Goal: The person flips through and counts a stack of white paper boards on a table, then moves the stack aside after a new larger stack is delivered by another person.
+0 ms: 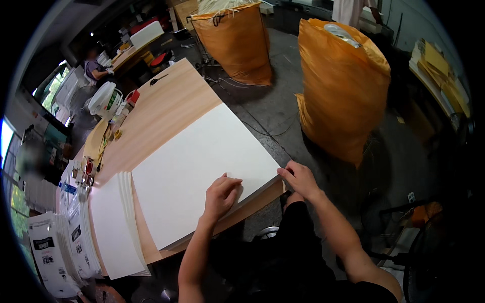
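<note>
Okay, going left to right. Far left there's a row of white packs with dark labels, and just beside them a fanned pile of narrow sheets near the left end of the wooden surface. Further back along that side sit a white bucket and some small jars and tape, with scissors lying near the far end.

The big white sheet is the main thing here. It's flat on the near part of the surface, and its long axis looks to run from lower left to upper right, along the edge facing the person. That edge looks a bit thick, so I can't tell if it's one sheet or several. Most of it lies ahead and to the left of the hands.

The left hand is over the sheet near its front edge, fingers loosely bent; can't tell if it's pressing or holding anything. The right hand is at the sheet's right corner, thumb and fingers fairly close together, but I can't tell if that's an actual pinch. So right is nearest the corner, left nearer the middle.

Off right, a bulging orange sack stands on the floor.
</note>
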Demonstrator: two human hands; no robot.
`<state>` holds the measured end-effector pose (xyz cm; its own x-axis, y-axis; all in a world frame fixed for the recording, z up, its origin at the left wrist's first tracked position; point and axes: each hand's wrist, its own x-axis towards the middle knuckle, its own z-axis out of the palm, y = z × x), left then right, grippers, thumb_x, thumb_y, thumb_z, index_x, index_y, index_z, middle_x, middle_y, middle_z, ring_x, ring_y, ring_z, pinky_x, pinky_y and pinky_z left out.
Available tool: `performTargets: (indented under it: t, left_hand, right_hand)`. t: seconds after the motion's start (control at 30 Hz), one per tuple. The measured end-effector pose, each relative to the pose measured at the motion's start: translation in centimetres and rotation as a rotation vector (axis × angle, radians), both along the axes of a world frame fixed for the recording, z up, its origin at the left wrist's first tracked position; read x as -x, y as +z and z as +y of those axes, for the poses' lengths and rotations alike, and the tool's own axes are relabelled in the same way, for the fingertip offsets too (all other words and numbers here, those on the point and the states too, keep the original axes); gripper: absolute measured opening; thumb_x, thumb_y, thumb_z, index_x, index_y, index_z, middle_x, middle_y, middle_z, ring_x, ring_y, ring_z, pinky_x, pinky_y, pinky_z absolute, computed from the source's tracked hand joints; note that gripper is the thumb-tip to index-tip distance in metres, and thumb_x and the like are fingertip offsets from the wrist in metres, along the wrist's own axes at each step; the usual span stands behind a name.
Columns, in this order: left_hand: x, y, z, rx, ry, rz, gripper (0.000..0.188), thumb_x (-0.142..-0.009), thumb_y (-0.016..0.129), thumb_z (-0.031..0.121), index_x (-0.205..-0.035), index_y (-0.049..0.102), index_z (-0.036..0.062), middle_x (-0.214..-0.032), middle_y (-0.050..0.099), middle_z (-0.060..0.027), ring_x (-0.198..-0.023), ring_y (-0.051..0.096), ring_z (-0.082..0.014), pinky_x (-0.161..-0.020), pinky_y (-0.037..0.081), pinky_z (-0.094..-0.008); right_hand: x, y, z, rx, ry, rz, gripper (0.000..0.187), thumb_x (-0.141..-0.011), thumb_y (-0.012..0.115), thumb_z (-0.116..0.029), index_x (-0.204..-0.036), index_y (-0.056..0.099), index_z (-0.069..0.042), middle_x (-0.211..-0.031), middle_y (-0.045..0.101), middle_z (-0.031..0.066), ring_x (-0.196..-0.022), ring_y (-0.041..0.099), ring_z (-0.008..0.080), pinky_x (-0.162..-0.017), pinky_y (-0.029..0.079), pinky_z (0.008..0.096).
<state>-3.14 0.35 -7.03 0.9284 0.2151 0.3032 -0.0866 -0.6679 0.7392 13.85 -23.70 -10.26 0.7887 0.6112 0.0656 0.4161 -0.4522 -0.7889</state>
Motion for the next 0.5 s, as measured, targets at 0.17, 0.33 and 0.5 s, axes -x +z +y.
performTargets:
  t: [0.17, 0.33, 0.5]
  left_hand:
    - [0.2, -1.9, 0.0, 0.191, 0.036, -0.076, 0.036, -0.082, 0.054, -0.01, -0.111, 0.071, 0.0037, -0.111, 0.07, -0.0115, -0.101, 0.069, -0.0248, -0.103, 0.05, -0.0423]
    - [-0.3, 0.3, -0.6, 0.114, 0.034, -0.059, 0.032, -0.085, 0.074, 0.004, -0.117, 0.07, 0.0055, -0.126, 0.066, -0.0144, -0.117, 0.064, -0.0301, -0.099, 0.052, -0.0401]
    - [0.2, -0.3, -0.1, 0.041, -0.037, -0.125, 0.051, -0.075, 0.089, 0.022, -0.12, 0.07, 0.0053, -0.126, 0.067, -0.0131, -0.118, 0.064, -0.031, -0.102, 0.051, -0.0411]
  right_hand:
    - [-0.8, 6.8, 2.0, 0.148, 0.118, -0.039, 0.049, -0.1, 0.057, -0.045, -0.08, 0.063, 0.0, -0.078, 0.066, 0.0207, -0.077, 0.065, 0.0411, -0.071, 0.051, 0.0499]
    - [2.0, 4.7, 6.9, -0.223, -0.082, -0.119, 0.036, -0.096, 0.065, -0.033, -0.077, 0.061, -0.004, -0.066, 0.061, 0.0115, -0.06, 0.062, 0.0266, -0.057, 0.049, 0.0401]
    - [-0.2, 5.0, 6.7, -0.641, 0.068, 0.837, 0.025, -0.097, 0.063, -0.022, -0.077, 0.06, -0.008, -0.064, 0.06, 0.0014, -0.055, 0.057, 0.0085, -0.046, 0.039, 0.0223]
